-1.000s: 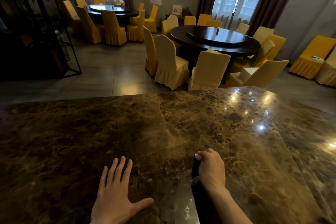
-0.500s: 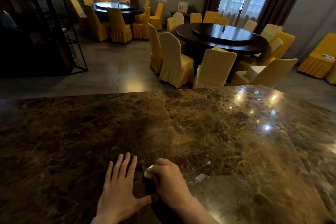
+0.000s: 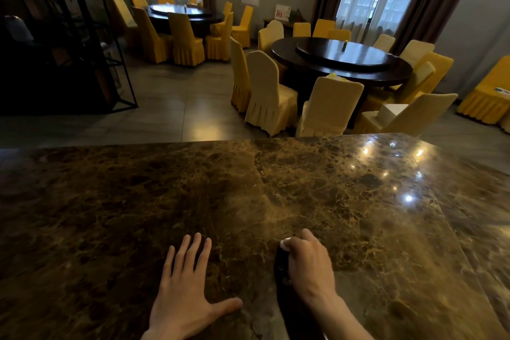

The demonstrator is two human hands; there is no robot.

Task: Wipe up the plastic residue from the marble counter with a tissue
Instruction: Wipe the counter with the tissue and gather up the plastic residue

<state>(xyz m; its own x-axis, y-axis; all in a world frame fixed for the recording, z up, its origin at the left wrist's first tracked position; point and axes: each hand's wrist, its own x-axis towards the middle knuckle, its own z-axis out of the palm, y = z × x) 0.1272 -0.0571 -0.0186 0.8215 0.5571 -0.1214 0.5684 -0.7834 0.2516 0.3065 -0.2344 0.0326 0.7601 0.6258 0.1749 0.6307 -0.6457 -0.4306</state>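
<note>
Your right hand [image 3: 309, 265] has swept rightward away from your flat, open left hand [image 3: 187, 292], clenched on the tissue [image 3: 284, 244] against the marble counter [image 3: 138, 201]; it's soft, light, tearable, so keep it bunched under your fingertips.

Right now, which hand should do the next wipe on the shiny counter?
The right hand. It is closed around the white tissue and pressed on the marble counter. The left hand lies flat with fingers spread and holds nothing, so it likely just steadies the person.
</note>
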